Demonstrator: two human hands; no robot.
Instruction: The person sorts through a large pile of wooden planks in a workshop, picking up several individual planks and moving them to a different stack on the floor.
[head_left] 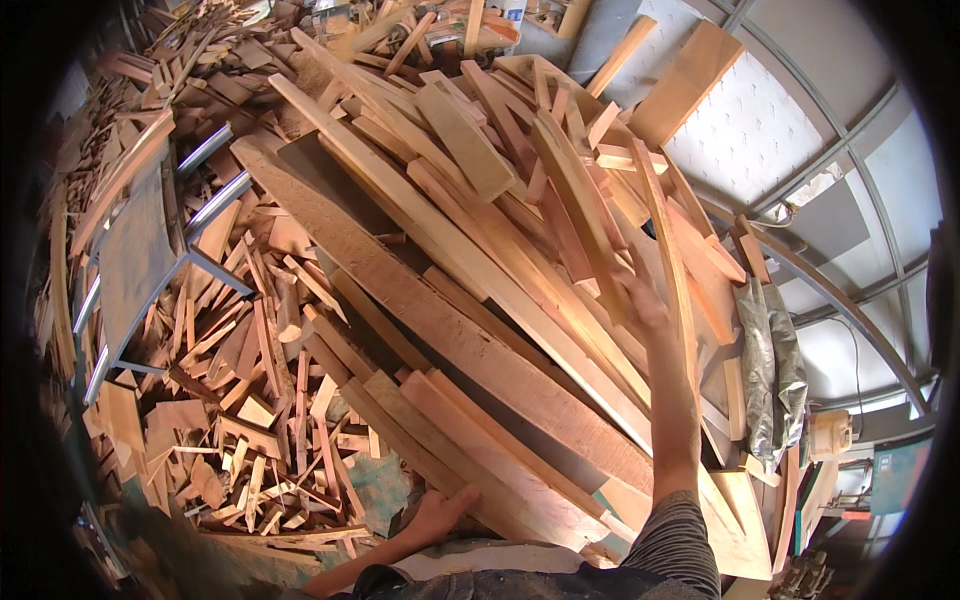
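Observation:
My right hand [640,298] reaches far forward, its fingers closed around the near end of a wooden plank [575,200]. That plank slants away to the upper left, over other boards in the pile. Next to my right forearm stands another long narrow board [668,240]. Close to my body, my left hand [438,514] is low, its thumb stretched out against the edge of a long board [430,450]. Its other fingers show only in part, and I see nothing held in it. A wide rough-edged plank [430,325] runs diagonally between my hands.
Wood offcuts [250,430] lie heaped at the left, beside a metal-legged stand [140,250]. More scrap [190,60] fills the far left. At the right, a silvery sheet [770,370] hangs near a metal-framed wall [850,130]. A broad board [690,80] leans there.

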